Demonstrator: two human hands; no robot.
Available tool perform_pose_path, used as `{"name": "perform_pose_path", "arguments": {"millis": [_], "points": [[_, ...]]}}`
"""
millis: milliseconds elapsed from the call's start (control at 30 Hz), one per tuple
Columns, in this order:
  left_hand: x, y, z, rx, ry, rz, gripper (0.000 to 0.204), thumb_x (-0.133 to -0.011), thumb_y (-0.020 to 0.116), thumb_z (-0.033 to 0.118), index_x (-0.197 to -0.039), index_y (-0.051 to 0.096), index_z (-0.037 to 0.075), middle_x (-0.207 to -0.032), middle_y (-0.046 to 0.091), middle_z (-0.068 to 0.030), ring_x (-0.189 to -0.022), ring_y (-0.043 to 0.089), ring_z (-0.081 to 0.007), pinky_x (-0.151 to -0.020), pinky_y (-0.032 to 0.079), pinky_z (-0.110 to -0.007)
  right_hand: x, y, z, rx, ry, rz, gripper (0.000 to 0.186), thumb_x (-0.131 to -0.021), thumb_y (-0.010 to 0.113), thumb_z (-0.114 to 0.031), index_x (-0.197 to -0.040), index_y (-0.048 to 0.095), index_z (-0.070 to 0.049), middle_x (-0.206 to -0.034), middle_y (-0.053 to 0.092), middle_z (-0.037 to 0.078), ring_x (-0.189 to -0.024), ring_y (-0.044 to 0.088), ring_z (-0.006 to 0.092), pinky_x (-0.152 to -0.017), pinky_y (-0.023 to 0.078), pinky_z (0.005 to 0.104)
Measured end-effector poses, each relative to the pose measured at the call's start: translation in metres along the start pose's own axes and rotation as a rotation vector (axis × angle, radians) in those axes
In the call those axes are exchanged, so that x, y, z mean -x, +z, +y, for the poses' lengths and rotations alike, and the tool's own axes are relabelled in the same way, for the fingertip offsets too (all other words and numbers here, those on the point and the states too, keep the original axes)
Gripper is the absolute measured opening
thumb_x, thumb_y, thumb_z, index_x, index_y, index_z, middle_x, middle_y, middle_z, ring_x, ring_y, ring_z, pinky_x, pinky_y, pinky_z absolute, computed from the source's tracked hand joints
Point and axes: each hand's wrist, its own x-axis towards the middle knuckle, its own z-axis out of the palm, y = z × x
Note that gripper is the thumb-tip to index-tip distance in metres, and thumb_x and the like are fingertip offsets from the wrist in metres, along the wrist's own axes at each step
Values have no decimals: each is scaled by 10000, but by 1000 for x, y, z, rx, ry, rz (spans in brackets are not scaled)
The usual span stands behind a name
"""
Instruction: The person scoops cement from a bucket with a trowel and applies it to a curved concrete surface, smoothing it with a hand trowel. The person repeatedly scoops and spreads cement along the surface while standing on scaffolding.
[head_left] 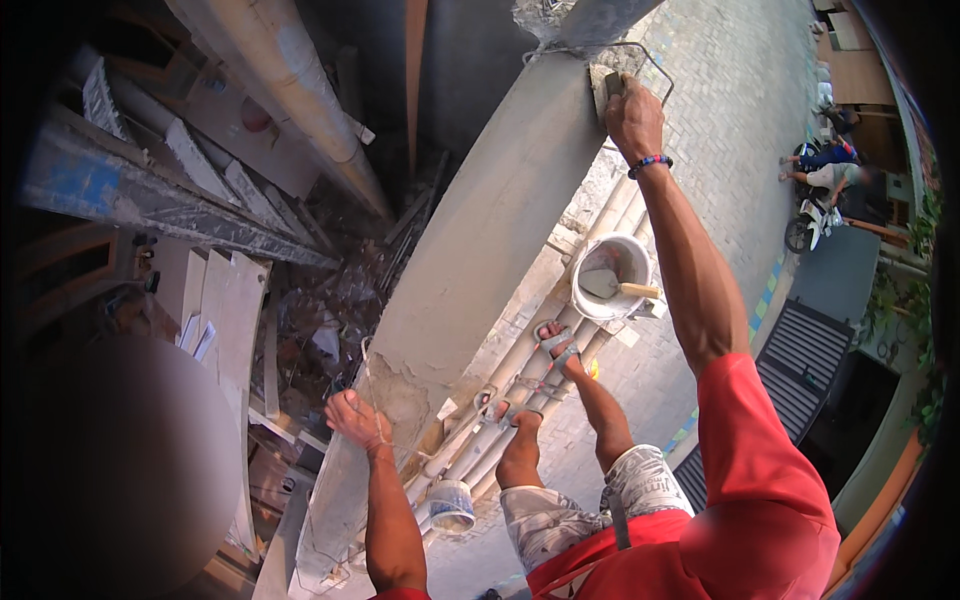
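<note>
A grey cement-plastered beam (490,210) runs diagonally from the upper middle to the lower left, smooth along most of its length. At its far end my right hand (635,118) is closed around the dark handle of a plastering trowel (612,86), whose flat blade lies against the beam's right side. My left hand (358,418) grips the beam's left edge with curled fingers, beside a rough patch of mortar (395,400). Thin string or wire loops around the beam near that hand. Bent metal wire (645,62) sticks out by the right hand.
My sandalled feet stand on bamboo poles (470,450). A white bucket (583,305) holding a wooden-handled trowel (640,290) is beside them; a smaller bucket (452,508) hangs nearer. Boards and debris (310,310) lie left. People with a motorbike (808,222) are across the paved street.
</note>
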Motion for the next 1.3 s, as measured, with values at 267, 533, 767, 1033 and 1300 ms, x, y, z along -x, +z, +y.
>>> {"name": "perform_pose_path", "arguments": {"millis": [267, 533, 767, 1033, 1300], "points": [[0, -4, 0, -3, -15, -65, 466, -1046, 310, 417, -925, 537, 28, -955, 547, -141, -974, 517, -359, -822, 365, -486, 91, -16, -54, -246, -191, -266, 455, -838, 545, 17, -1293, 562, 5, -971, 631, 208, -824, 638, 371, -777, 514, 431], [0, -3, -1, 3, -5, -1, 450, -1041, 342, 417, -882, 541, 47, -913, 550, -134, -934, 524, -351, -810, 376, -478, 203, -77, -33, -542, -240, -480, 500, -865, 634, -29, -1354, 529, -42, -975, 636, 128, -821, 625, 239, -723, 551, 338], [-2, -1, 5, 14, 16, 7, 424, -1044, 352, 390, -873, 533, 47, -911, 543, -134, -922, 523, -348, -798, 380, -474, 89, -33, 46, -1286, 694, 14, 404, -942, 545, -13, -1340, 494, 35, -1021, 660, 144, -824, 667, 173, -690, 600, 302], [-2, -4, 6, 9, 26, 13, 446, -1047, 328, 407, -882, 529, 45, -915, 542, -139, -925, 520, -357, -806, 371, -473, 78, 17, 33, -1408, 849, 223, 491, -920, 572, 29, -1370, 381, -10, -987, 619, 122, -841, 654, 190, -691, 630, 356], [-1, -4, 5, 23, 19, 16, 418, -1041, 352, 387, -894, 538, 42, -920, 545, -141, -932, 520, -361, -803, 372, -477, 77, 53, 44, -1447, 856, 293, 467, -945, 550, 15, -1362, 351, -51, -995, 617, 100, -859, 653, 202, -707, 608, 412]]}}
